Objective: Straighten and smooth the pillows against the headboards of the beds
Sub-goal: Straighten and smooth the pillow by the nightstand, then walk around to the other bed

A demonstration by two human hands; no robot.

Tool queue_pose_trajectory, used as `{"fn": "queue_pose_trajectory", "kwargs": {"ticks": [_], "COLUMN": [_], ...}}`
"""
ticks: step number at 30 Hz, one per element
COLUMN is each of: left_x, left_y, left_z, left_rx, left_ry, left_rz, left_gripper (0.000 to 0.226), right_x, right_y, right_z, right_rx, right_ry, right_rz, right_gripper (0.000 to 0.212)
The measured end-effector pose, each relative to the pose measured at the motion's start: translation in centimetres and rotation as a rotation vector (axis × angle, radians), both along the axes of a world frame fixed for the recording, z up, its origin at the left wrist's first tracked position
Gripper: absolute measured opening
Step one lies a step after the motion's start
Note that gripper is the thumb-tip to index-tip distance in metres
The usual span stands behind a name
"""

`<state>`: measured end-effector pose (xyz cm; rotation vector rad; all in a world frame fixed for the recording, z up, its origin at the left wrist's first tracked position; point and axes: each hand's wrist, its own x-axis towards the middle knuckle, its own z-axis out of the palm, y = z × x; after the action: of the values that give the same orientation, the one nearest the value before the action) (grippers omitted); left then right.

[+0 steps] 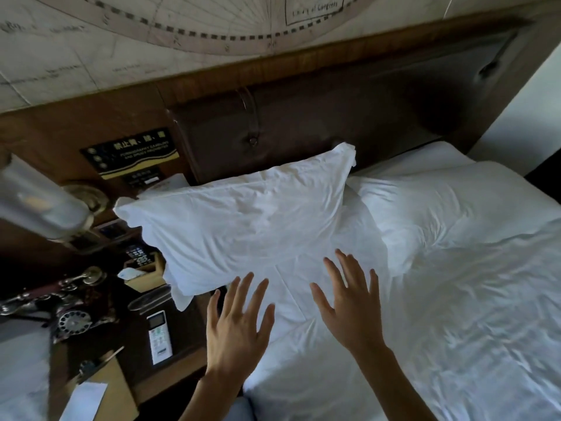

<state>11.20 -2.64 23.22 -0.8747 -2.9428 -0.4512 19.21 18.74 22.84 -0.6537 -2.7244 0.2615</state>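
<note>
Pillows first: the near pillow [243,220] is lying crooked on the bed [425,344], one corner poking up against the headboard [318,123] and the opposite end hanging off the mattress edge over the nightstand [127,338]. So it's not squared up yet, and its cover is creased all over. A second pillow [440,208] is tucked further along, flatter and closer to the headboard, with the near one overlapping its end a bit.

Both hands are held flat, fingers spread wide, nothing gripped. The left hand [236,326] is placed at the pillow's lower corner, the right hand [349,302] just past its bottom edge over the sheet. Whether the palms are actually touching fabric can't be told from this angle. Open palms make sense here, since a wide flat hand is what's needed to push creases out and nudge the whole thing instead of pinching one spot.

Probably the pillow gets shoved up and turned square to the headboard next. Worth minding: the overhanging end is right above a remote [158,335] and an old phone [57,308], so a sloppy swing could knock stuff.
</note>
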Motion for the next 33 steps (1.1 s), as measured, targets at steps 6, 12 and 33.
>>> {"fn": "queue_pose_trajectory", "kwargs": {"ticks": [6, 12, 33], "left_x": [-0.3, -2.3, 6.5], "left_y": [-1.8, -2.7, -7.5], "left_z": [0.6, 1.2, 0.3], "left_rx": [0.036, 0.134, 0.219], "left_ry": [0.07, 0.169, -0.004], "left_rz": [-0.085, -0.285, -1.263], "left_gripper": [0.043, 0.035, 0.028], "right_x": [3.4, 5.4, 20.7], "right_y": [-3.6, -6.8, -31.2], "right_z": [-0.4, 0.9, 3.1], "right_rx": [-0.025, -0.019, -0.17], "right_ry": [-0.051, 0.055, -0.015], "right_rz": [-0.102, -0.235, -1.153], "right_gripper": [0.056, 0.049, 0.045]}}
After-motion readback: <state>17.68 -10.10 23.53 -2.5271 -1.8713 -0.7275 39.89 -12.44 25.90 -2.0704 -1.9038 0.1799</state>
